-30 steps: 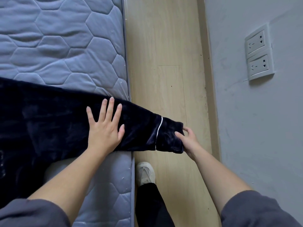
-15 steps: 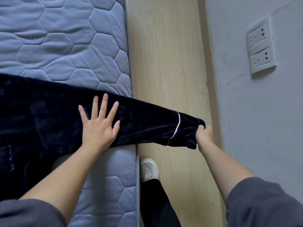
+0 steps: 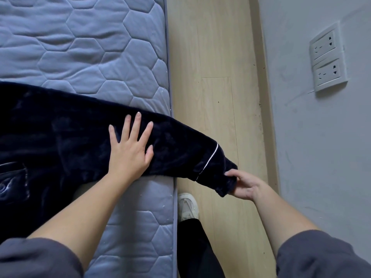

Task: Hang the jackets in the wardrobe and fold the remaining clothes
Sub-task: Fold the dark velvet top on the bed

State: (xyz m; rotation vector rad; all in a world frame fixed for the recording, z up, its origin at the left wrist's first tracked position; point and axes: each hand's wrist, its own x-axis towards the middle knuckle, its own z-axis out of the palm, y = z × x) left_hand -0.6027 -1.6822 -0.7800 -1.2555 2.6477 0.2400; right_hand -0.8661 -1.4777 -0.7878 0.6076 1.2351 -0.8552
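Lower now, the right hand (image 3: 244,185) pinches the white-piped cuff (image 3: 219,173) of the dark navy plush garment (image 3: 60,133); the left hand (image 3: 130,151), fingers spread flat, pins its sleeve (image 3: 180,145), ready for folding.

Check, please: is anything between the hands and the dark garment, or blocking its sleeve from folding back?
Nothing visible does. The left hand rests flat on the dark garment, the right hand pinches its cuff beyond the mattress edge, and only the left hand lies on the sleeve.
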